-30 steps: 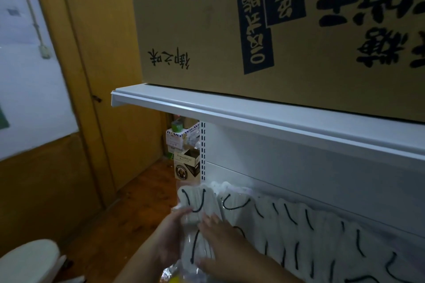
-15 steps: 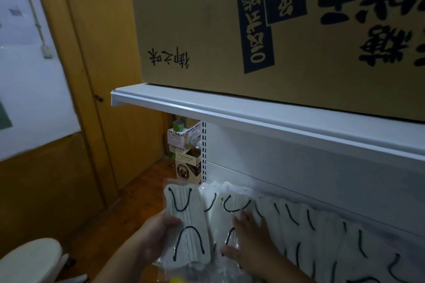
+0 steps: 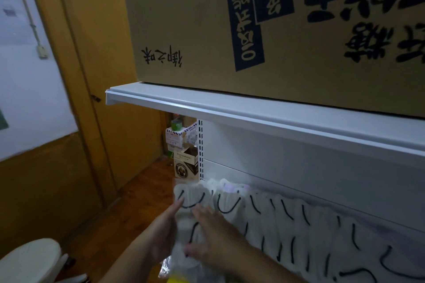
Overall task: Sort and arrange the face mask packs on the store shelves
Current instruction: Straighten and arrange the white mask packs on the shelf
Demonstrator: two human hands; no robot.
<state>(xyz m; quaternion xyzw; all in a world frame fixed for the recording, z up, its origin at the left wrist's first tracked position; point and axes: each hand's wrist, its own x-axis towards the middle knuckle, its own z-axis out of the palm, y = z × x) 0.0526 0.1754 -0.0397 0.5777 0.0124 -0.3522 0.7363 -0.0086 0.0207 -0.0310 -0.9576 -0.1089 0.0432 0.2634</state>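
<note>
Head view: we square the end pack [image 3: 192, 200] into the row [image 3: 299, 220] under the shelf [image 3: 253, 115].

Our left hand [image 3: 161, 234], at 7 o'clock of the pack, grasps its outer edge; our right hand [image 3: 213, 234], at 5 o'clock, lies flat on its face with fingers extended, likely pressing it against its neighbours so the row leans evenly. Overhead at 12 o'clock sits a carton [image 3: 276, 25], so we work low.
</note>
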